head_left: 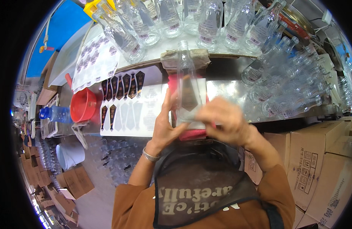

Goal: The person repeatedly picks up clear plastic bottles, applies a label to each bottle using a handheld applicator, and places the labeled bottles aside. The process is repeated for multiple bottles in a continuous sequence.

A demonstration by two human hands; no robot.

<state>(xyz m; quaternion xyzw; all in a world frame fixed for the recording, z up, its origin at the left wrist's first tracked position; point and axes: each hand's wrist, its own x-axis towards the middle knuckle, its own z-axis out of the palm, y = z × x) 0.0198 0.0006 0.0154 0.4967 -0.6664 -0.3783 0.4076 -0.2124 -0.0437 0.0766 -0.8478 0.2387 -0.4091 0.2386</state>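
A clear glass bottle point(186, 68) lies on its back in front of me, its neck pointing away over a cloth-wrapped rest point(168, 60). On its upper side shows a dark tie-shaped label point(189, 95). My left hand point(164, 126) is curled along the bottle's left side, with the thumb at its base. Smeared by motion, my right hand point(226, 121) is at the bottle's lower right, its fingers bent. Whether it holds anything cannot be made out. Pink cloth point(193, 134) lies under the bottle. To the left, a sheet point(145, 126) carries several dark labels point(118, 87).
Several upright labelled bottles point(210, 26) line the raised shelf ahead. More bottles point(286, 84) crowd the right side. A red basin point(84, 105) and a blue-capped jug point(55, 113) stand at left. Cardboard boxes point(313, 152) are stacked at lower right; bottles point(118, 156) stand low at left.
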